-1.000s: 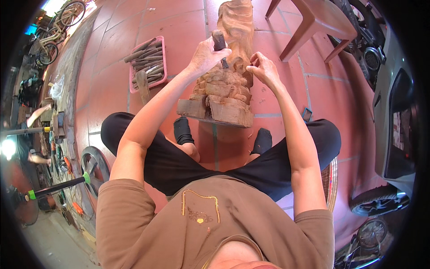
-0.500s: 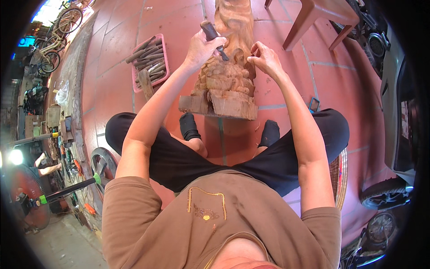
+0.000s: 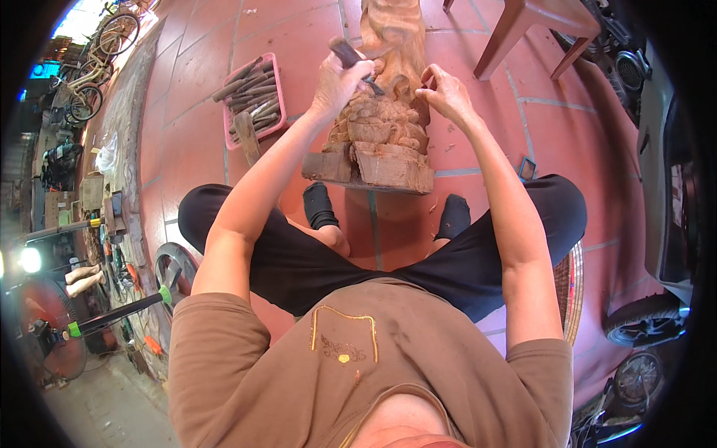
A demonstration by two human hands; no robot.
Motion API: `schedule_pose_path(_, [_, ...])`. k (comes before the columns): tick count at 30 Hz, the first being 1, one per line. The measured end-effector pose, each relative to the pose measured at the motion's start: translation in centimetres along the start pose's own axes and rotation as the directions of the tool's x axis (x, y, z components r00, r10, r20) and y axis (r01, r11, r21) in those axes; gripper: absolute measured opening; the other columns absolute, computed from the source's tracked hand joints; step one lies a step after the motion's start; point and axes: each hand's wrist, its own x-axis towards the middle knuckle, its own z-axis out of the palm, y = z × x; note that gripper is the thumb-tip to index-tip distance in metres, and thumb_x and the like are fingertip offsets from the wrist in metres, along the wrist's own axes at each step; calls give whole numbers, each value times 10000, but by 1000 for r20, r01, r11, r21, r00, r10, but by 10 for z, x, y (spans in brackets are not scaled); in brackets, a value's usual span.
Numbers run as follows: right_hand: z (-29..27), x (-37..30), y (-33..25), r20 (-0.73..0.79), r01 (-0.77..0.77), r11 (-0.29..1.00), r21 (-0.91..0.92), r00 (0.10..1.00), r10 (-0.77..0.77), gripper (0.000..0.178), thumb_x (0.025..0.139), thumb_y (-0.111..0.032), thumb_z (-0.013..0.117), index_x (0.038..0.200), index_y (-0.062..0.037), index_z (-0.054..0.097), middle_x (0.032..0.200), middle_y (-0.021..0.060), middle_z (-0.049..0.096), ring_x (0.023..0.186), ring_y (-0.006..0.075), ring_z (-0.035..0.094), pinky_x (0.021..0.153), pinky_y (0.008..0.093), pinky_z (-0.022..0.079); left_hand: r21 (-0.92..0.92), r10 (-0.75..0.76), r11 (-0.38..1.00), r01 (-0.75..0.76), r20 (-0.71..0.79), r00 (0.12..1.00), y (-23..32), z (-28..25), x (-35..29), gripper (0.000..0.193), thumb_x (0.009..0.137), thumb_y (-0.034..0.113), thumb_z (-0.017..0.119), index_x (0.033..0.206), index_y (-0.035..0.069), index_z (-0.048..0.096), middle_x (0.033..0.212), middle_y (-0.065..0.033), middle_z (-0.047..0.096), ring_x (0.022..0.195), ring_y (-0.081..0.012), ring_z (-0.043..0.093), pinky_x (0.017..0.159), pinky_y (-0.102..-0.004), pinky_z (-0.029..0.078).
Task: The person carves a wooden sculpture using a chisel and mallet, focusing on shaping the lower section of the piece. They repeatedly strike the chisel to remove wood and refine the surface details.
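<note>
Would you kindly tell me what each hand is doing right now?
Left hand: closed around a dark-handled carving chisel.
Right hand: fingers curled against the tall light-brown wooden carving; any grip cannot be told.

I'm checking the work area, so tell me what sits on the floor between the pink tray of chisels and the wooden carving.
In the head view, a wooden mallet lies on the red tiles between the pink tray and the wooden carving.
</note>
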Motion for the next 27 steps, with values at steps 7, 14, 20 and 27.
schedule_pose_path(7, [0, 1, 0, 5, -25, 1000, -13, 1000, 25, 325, 783, -239, 732, 1026, -75, 591, 831, 87, 648, 826, 238, 642, 742, 375, 494, -139, -279, 950, 279, 22, 960, 4, -15, 18, 157, 859, 151, 672, 902, 10, 618, 773, -117, 685, 539, -141, 590, 545, -272, 489])
schedule_pose_path(14, [-4, 2, -1, 27, -40, 999, 1, 999, 40, 333, 772, -243, 741, 1020, -68, 602, 825, 74, 644, 824, 213, 639, 740, 371, 498, -110, -167, 980, 166, -2, 986, 14, -8, 10, 166, 868, 148, 677, 911, -2, 623, 761, -104, 674, 545, -122, 585, 539, -243, 480])
schedule_pose_path(20, [-5, -1, -4, 25, -34, 999, 16, 999, 34, 324, 783, -245, 727, 1011, -65, 584, 848, 90, 667, 883, 254, 651, 792, 400, 497, 72, -26, 997, 24, 25, 999, 9, 9, -1, 156, 872, 125, 681, 907, 18, 572, 772, -59, 651, 604, -92, 574, 549, -231, 479])
schedule_pose_path(27, [1, 2, 3, 0, -9, 1000, -16, 1000, 9, 337, 764, -259, 724, 1012, -75, 589, 827, 88, 643, 825, 246, 638, 738, 381, 494, 31, -129, 991, 127, 57, 990, 19, 1, 11, 200, 871, 141, 689, 926, 14, 545, 752, -63, 642, 561, -90, 552, 516, -228, 462])
